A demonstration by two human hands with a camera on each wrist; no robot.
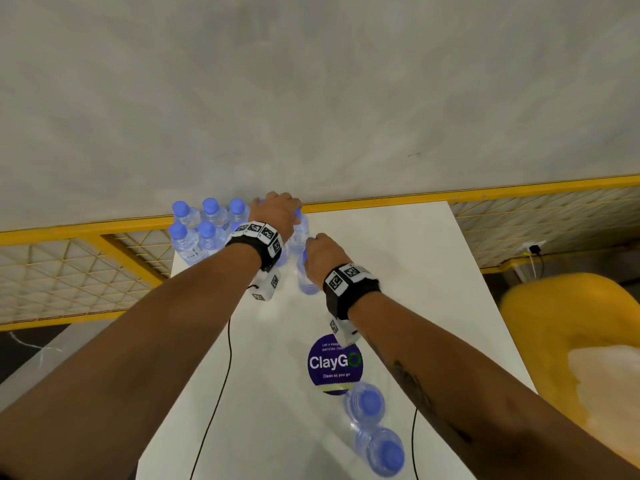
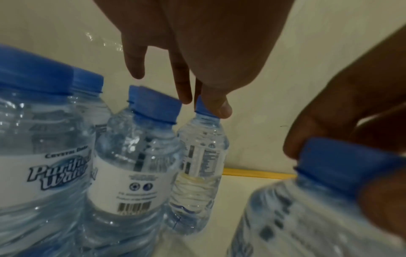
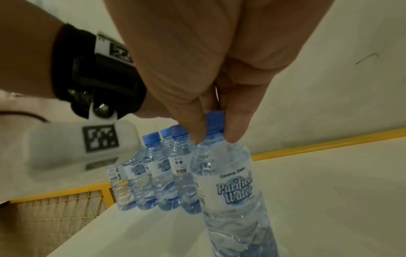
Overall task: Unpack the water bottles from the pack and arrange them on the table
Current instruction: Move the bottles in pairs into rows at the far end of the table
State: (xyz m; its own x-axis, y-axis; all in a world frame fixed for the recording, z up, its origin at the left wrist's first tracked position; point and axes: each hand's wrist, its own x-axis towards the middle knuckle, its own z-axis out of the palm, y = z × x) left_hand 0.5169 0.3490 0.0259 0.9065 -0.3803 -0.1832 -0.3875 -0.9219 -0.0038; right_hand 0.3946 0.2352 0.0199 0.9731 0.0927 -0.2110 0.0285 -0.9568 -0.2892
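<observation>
Several clear water bottles point(image 1: 201, 230) with blue caps stand grouped at the far left corner of the white table point(image 1: 415, 289). My left hand point(image 1: 277, 209) reaches down beside this group and pinches the cap of one bottle point(image 2: 199, 165) with thumb and fingers point(image 2: 219, 109); that bottle stands on the table. Just to its right, my right hand point(image 1: 320, 254) pinches the cap of another upright bottle point(image 3: 232, 191) labelled "Purified Water", seen blurred in the left wrist view point(image 2: 307, 217). Whether its base touches the table I cannot tell. Two more bottles point(image 1: 365, 403) stand near the front edge.
A round purple "ClayGo" sticker point(image 1: 334, 363) lies mid-table. A yellow rail point(image 1: 485, 192) with wire mesh runs behind the table against a grey wall. A yellow chair point(image 1: 571, 341) sits to the right. Black cables point(image 1: 221, 375) hang from the wrist cameras.
</observation>
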